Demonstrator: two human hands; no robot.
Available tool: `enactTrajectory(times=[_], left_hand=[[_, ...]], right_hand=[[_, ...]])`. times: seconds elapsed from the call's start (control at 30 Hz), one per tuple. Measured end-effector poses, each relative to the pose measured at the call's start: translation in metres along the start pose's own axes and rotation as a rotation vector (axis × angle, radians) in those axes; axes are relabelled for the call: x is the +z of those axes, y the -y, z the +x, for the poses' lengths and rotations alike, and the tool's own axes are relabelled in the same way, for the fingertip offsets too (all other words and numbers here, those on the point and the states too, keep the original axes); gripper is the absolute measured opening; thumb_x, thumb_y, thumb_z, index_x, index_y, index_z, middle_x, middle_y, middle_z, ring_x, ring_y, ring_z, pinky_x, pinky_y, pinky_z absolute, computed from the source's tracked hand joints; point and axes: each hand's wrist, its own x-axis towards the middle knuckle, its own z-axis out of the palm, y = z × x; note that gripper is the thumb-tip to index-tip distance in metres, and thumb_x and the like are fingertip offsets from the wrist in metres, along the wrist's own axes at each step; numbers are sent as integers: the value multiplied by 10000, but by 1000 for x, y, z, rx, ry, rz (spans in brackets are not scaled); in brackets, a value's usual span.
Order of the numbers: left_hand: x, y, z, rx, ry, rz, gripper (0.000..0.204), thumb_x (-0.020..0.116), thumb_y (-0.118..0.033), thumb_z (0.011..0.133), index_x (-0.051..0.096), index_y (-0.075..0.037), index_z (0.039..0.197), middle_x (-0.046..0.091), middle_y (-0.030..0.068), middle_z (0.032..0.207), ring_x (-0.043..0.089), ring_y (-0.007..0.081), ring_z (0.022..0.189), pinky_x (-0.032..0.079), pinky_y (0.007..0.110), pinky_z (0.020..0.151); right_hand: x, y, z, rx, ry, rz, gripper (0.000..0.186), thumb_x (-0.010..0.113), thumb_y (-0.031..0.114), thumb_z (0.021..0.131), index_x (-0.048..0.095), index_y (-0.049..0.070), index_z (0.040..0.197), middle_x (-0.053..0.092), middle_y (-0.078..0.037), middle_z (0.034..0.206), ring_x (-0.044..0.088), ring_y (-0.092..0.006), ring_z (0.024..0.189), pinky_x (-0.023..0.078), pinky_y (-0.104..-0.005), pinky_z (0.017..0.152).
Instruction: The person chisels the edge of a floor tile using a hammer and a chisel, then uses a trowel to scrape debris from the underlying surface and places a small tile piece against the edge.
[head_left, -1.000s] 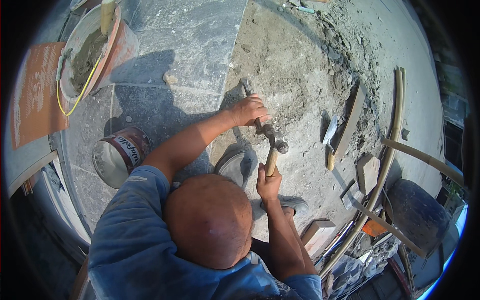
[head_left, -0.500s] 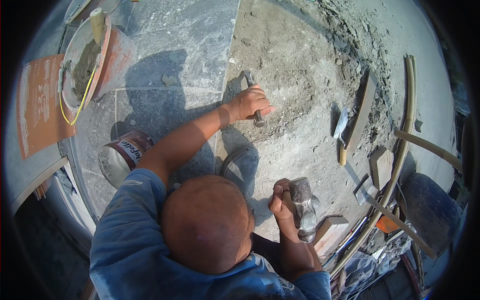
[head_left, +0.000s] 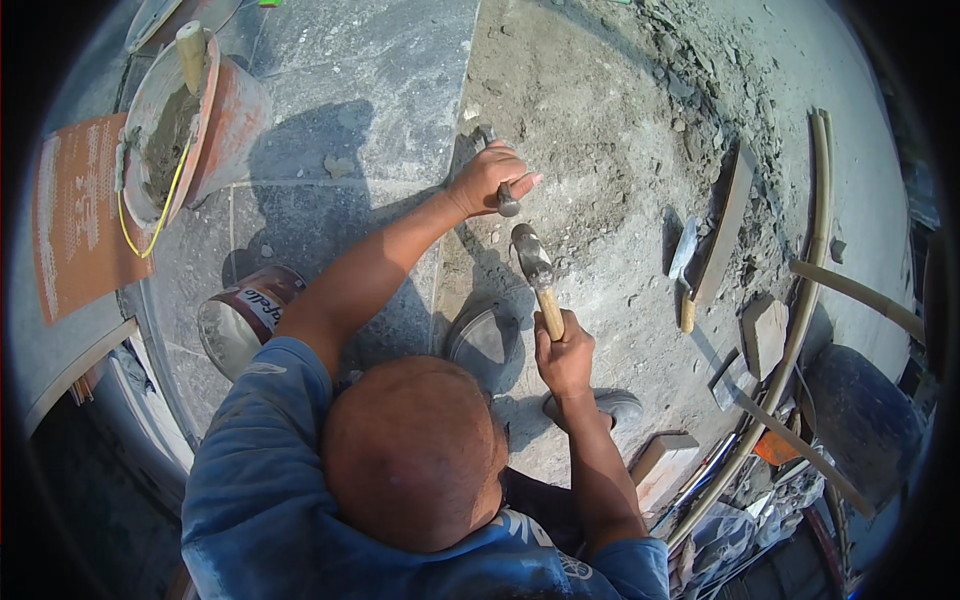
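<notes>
hammer (head_left: 532, 258) moved nearer chisel (head_left: 508, 202); grey tiles (head_left: 400, 70) border dirt (head_left: 575, 110)

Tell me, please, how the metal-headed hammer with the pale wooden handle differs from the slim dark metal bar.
The hammer has a pale wooden handle; the bar shows only dark metal. The right grip holds the hammer by its handle, while the left grip wraps the bar's middle. The hammer's head looks bulkier than the bar's visible ends. Both are held one-handed.
</notes>
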Motion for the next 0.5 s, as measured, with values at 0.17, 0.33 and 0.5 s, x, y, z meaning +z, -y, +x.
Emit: enactTrajectory(times=[0.17,0.33,0.5], left_hand=[[-10,-10,6,-5,82,-79,432,631,-207,907,420,-64,559,382,81,503,409,254,486,381,392,625],[-2,-21,-2,26,125,-125,425,657,-186,886,417,-67,555,376,84,495,429,249,482,389,390,610],[5,-21,7,30,108,-163,438,700,-112,831,385,-64,531,347,87,493,382,258,461,383,382,580]], right_hand=[[-52,38,-32,-421,-256,-192,121,519,28,934,529,36,813,555,-67,724,507,-251,613,423,-329,578],[-69,45,-38,-306,-250,498,211,508,46,931,427,30,737,499,-75,652,476,-180,546,407,-317,505],[-14,-10,-12,-310,-106,-136,113,593,96,898,601,-17,906,615,-176,678,618,-338,567,467,-389,535]])
